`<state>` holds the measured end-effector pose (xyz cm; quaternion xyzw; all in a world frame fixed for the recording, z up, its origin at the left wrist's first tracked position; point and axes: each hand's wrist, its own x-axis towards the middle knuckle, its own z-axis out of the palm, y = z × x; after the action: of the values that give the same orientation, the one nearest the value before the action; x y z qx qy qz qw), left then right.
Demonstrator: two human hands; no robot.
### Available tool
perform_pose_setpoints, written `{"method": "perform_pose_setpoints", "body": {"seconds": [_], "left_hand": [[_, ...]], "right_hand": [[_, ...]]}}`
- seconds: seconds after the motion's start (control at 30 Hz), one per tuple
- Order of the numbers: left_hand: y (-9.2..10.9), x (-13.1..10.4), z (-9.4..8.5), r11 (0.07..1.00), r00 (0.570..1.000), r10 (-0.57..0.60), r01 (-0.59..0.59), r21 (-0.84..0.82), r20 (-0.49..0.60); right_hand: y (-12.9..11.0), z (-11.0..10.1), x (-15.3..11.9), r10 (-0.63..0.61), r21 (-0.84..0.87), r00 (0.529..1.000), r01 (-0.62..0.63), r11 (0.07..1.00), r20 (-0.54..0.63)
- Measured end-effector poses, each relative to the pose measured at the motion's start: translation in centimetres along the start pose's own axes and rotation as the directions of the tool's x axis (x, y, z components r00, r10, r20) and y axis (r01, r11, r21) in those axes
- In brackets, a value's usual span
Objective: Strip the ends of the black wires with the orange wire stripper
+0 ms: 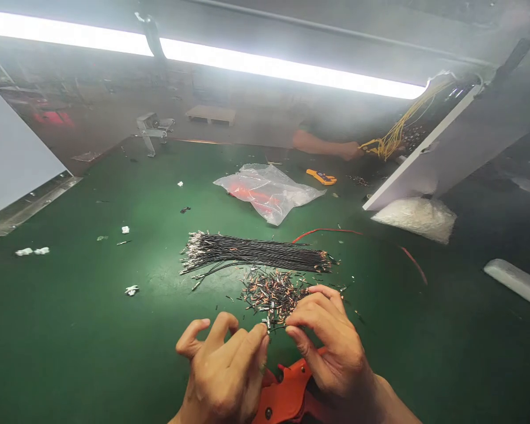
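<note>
A short black wire (pixel 278 327) spans the gap between my two hands. My left hand (pixel 229 365) pinches its silvery end between thumb and index finger. At the other end, my right hand (pixel 329 338) has thumb and fingertips closed on the wire. Below and between the hands lies an orange wire stripper (pixel 287 388), partly covered by them. Just beyond my fingertips is a pile of short wire offcuts (pixel 274 291), black with copper ends. Behind that pile lies a bundle of long black wires (pixel 251 252) with metal terminals at the left.
A clear plastic bag (pixel 267 191) with red contents and a yellow tool (pixel 321 176) lie farther back on the green table (pixel 92 353). White connectors (pixel 131 290) are scattered left. Across the table, a person's arm (pixel 331 146) is beside yellow wires (pixel 393 132). A white panel (pixel 424 147) stands right.
</note>
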<state>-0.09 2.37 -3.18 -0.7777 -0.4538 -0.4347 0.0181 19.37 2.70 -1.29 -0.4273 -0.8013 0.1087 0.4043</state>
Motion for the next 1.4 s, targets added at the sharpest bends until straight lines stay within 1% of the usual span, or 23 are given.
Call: {"method": "perform_pose_setpoints", "body": {"seconds": [0.07, 0.13, 0.23, 0.33, 0.37, 0.43, 0.53, 0.57, 0.67, 0.73, 0.83, 0.93, 1.0, 1.03, 1.1, 1.13, 1.17, 1.2, 1.23, 1.27, 1.3, 1.37, 1.4], "left_hand": [[-0.3, 0.1, 0.0, 0.999, 1.0, -0.025, 0.025, 0.033, -0.015], [-0.7, 0.2, -0.1, 0.997, 0.998, -0.048, 0.05, 0.053, -0.027], [-1.0, 0.6, -0.3, 0.995, 0.995, -0.084, 0.086, 0.04, -0.049], [-1.2, 0.8, -0.4, 0.993, 0.992, -0.115, 0.117, 0.016, -0.059], [-1.2, 0.7, -0.3, 0.992, 0.991, -0.122, 0.123, 0.014, -0.055], [-1.5, 0.7, -0.3, 0.991, 0.991, -0.129, 0.13, 0.018, -0.045], [-1.7, 0.6, -0.3, 0.995, 0.995, -0.098, 0.099, 0.017, -0.02], [-1.7, 0.7, -0.4, 0.996, 0.996, -0.092, 0.092, 0.008, -0.022], [-1.4, 0.7, -0.4, 0.992, 0.991, -0.121, 0.119, -0.036, -0.052], [-1.2, 0.8, -0.4, 0.987, 0.985, -0.157, 0.154, -0.048, -0.071], [-1.2, 0.7, -0.4, 0.987, 0.985, -0.154, 0.149, -0.062, -0.075], [-1.4, 0.7, -0.6, 0.993, 0.993, -0.099, 0.095, -0.067, -0.063], [-1.4, 0.9, -1.0, 0.996, 0.994, -0.076, 0.072, -0.057, -0.078], [-1.4, 1.0, -1.3, 0.996, 0.992, -0.074, 0.069, -0.053, -0.098], [-1.2, 1.4, -2.0, 0.996, 0.986, -0.077, 0.071, -0.048, -0.149], [-1.2, 1.6, -2.4, 0.997, 0.982, -0.076, 0.07, -0.043, -0.171], [-1.2, 1.8, -2.9, 0.998, 0.981, -0.066, 0.062, -0.03, -0.185], [-1.3, 1.9, -3.3, 0.999, 0.98, -0.052, 0.051, -0.011, -0.193], [-1.4, 2.1, -3.7, 0.999, 0.98, -0.034, 0.038, 0.018, -0.196], [-1.5, 2.1, -4.1, 0.998, 0.982, -0.001, 0.011, 0.054, -0.187], [-1.6, 2.1, -4.4, 0.995, 0.986, 0.041, -0.026, 0.092, -0.165], [-1.9, 2.1, -4.6, 0.981, 0.988, 0.124, -0.108, 0.162, -0.092], [-1.9, 2.0, -4.5, 0.974, 0.986, 0.152, -0.138, 0.181, -0.062]], "right_hand": [[0.2, -0.5, 0.2, -0.002, -0.028, 1.0, 0.002, 1.0, 0.004], [0.2, -1.4, 0.6, 0.025, -0.078, 0.999, -0.021, 0.997, 0.045], [-0.4, -3.1, 0.9, 0.064, -0.144, 0.98, -0.036, 0.989, 0.191], [-1.4, -4.1, 0.5, 0.057, -0.171, 0.934, 0.004, 0.985, 0.353], [-1.6, -4.1, 0.1, 0.045, -0.187, 0.918, 0.032, 0.982, 0.395], [-1.6, -3.9, -1.0, -0.039, -0.228, 0.903, 0.15, 0.962, 0.427], [-1.1, -3.4, -3.1, -0.138, -0.37, 0.91, 0.292, 0.882, 0.39], [-0.9, -3.3, -3.7, -0.133, -0.388, 0.896, 0.312, 0.867, 0.424], [-0.3, -3.5, -4.9, -0.052, -0.417, 0.84, 0.321, 0.85, 0.54], [0.1, -3.5, -5.3, -0.019, -0.421, 0.824, 0.308, 0.853, 0.566], [0.4, -2.9, -5.5, -0.029, -0.403, 0.809, 0.323, 0.856, 0.587], [0.3, -2.7, -5.0, -0.057, -0.384, 0.792, 0.356, 0.852, 0.608], [-0.2, -3.3, -4.2, -0.039, -0.346, 0.783, 0.319, 0.882, 0.62], [-0.4, -3.8, -3.8, -0.004, -0.309, 0.775, 0.257, 0.916, 0.633], [-0.5, -5.2, -3.1, 0.152, -0.17, 0.751, -0.054, 0.984, 0.643], [-0.4, -5.8, -2.7, 0.225, -0.082, 0.747, -0.224, 0.971, 0.626], [-0.2, -6.3, -2.4, 0.261, 0.022, 0.747, -0.346, 0.938, 0.611], [0.0, -6.6, -2.1, 0.281, 0.139, 0.773, -0.428, 0.893, 0.569], [0.2, -6.6, -1.8, 0.327, 0.258, 0.789, -0.51, 0.821, 0.52], [0.3, -6.3, -1.5, 0.364, 0.407, 0.787, -0.583, 0.703, 0.498], [0.3, -5.8, -1.2, 0.361, 0.544, 0.754, -0.65, 0.531, 0.549], [-0.1, -4.0, -0.8, 0.247, 0.746, 0.746, -0.656, 0.113, 0.618], [-0.4, -3.0, -0.8, 0.208, 0.769, 0.747, -0.637, -0.048, 0.631]]}}
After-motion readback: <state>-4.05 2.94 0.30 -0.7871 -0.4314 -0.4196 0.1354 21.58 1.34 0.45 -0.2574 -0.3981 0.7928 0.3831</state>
